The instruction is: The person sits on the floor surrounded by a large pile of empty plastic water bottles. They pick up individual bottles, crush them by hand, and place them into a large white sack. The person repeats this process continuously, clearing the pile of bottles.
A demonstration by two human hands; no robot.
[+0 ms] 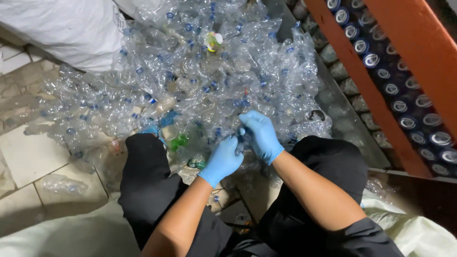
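Both my hands wear blue gloves and meet over one clear crushed plastic bottle (242, 143) at the near edge of a big heap of clear plastic bottles (204, 81). My left hand (223, 160) grips the bottle's body from below. My right hand (261, 135) is closed over its top end, where a dark blue cap shows between the fingers. I sit with my knees in black trousers on either side of the hands. Most bottles in the heap are crumpled and carry blue caps.
A white sack (71, 28) lies at the back left. An orange frame (376, 81) with rows of blue-topped cans (404, 104) runs along the right. A bottle with a yellow-green label (213, 41) tops the heap. A loose bottle (62, 183) lies on the tiled floor at left.
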